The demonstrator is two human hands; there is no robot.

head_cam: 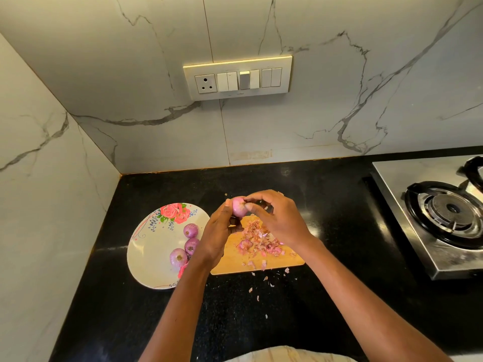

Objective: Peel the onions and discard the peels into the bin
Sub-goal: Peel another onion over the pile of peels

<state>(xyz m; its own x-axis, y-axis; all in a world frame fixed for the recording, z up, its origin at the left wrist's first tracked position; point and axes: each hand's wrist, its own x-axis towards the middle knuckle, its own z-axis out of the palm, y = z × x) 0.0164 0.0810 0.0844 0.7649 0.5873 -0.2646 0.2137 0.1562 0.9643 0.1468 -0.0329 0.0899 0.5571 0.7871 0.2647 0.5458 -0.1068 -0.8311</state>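
My left hand [218, 231] grips a small pink onion [238, 207] above the far end of a wooden cutting board [235, 259]. The fingertips of my right hand [277, 218] pinch at the top of that onion. A heap of dry pink and brown onion peels [257, 241] lies on the board under my hands. Three peeled purple onions [190, 230] sit on a white floral plate [151, 252] to the left of the board. No bin is in view.
Loose peel bits [266, 283] are scattered on the black countertop [326, 205] in front of the board. A steel gas stove [441, 212] stands at the right. Marble walls close the left and back, with a switch panel [237, 78] on the back wall.
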